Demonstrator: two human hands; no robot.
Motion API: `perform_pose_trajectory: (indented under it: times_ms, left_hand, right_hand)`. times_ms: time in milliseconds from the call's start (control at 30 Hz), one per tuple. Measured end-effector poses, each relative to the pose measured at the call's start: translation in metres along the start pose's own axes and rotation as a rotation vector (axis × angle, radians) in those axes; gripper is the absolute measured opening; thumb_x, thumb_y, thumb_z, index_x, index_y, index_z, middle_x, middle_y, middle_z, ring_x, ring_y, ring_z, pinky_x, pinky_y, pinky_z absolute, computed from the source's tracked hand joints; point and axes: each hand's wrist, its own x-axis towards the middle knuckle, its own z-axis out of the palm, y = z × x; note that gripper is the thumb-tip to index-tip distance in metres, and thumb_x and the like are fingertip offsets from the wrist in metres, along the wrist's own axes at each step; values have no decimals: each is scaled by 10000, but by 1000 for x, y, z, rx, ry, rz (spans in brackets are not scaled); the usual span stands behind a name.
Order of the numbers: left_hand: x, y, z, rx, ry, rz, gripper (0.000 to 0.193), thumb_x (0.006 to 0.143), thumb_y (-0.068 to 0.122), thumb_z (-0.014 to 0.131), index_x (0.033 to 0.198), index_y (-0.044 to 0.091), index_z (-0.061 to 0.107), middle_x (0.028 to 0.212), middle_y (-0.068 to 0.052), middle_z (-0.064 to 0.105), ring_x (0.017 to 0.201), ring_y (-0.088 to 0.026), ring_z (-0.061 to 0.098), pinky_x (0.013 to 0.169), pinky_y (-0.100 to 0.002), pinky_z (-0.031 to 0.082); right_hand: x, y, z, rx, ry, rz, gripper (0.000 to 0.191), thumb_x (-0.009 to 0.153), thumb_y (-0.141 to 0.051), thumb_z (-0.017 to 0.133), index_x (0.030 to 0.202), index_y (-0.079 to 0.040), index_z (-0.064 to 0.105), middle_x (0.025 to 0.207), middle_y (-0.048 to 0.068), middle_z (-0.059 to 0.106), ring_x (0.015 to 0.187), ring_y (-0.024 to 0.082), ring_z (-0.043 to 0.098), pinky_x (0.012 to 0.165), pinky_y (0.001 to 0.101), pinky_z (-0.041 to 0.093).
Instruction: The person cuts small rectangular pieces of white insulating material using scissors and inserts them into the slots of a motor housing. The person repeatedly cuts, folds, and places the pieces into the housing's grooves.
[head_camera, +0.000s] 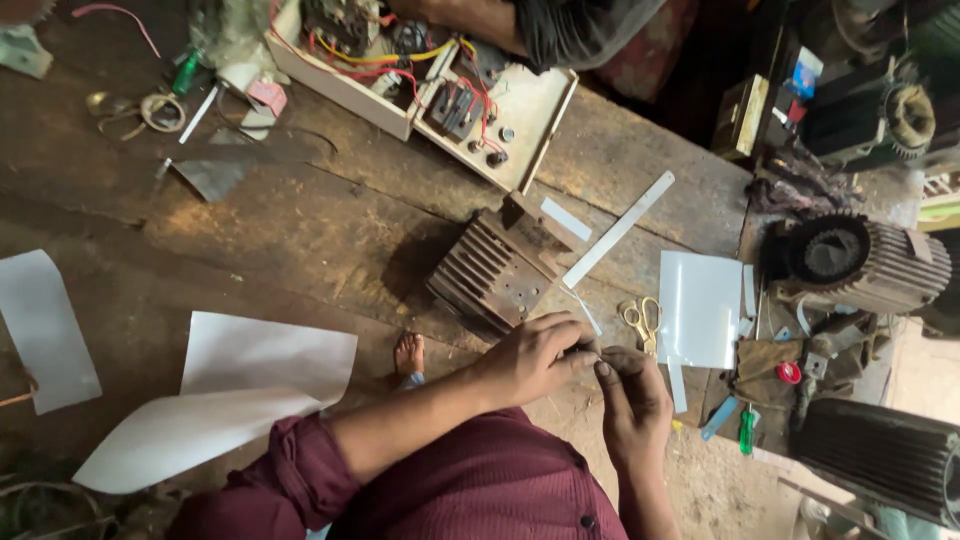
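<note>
Two hands meet: left hand (535, 355) and right hand (630, 400) fingers pinched shut on thin white strip (590, 322); looks light, floppy, creasable; best gripped near ends.

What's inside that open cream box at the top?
Inside the cream box you can see red and yellow wires and black switch parts. Whatever lies beneath the wires is covered.

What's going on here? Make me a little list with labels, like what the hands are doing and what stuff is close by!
Left hand: pinching a thin white strip, fingers closed on it
Right hand: fingertips meeting the left hand at the same strip
Just above the hands: finned metal motor housing
Right of the hands: yellow-handled scissors, white sheet
Also near: metal ruler
Far side: another person's arm by an open electrical box
</note>
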Motion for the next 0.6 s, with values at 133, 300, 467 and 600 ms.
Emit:
perform_pose_trajectory:
  times_ms: [133,300,467,600]
  left_hand:
    - [-6,-9,11,-32,-167,-137,452,871,154,741,1251,26,533,1028,-175,686,917,-361,698,755,-419,568]
    - [-8,-12,12,-60,-49,-294,384,892,108,722,1214,76,514,1027,-163,700,945,-324,728,795,-413,588]
    - [-9,-12,8,-4,-173,-96,252,860,74,729,1084,82,612,1042,-139,737,1002,-283,720,868,-405,578]
    - [-8,-10,11,-54,-113,-387,180,897,167,760,981,74,631,921,-109,754,838,-219,749,750,-374,602]
  right_hand:
    - [-3,12,-2,112,6,77,111,1006,-9,651,1102,40,627,1109,92,678,1022,125,630,911,263,509]
    - [-6,16,-4,222,29,342,252,950,-50,618,1201,-31,605,1073,56,708,923,130,668,805,296,562]
    - [-8,13,-6,109,96,229,211,968,-45,663,1161,38,653,998,87,718,889,144,689,813,307,569]
    - [-7,14,-7,-100,20,21,185,1011,-15,627,1181,53,655,1098,88,736,1020,128,680,908,284,535]
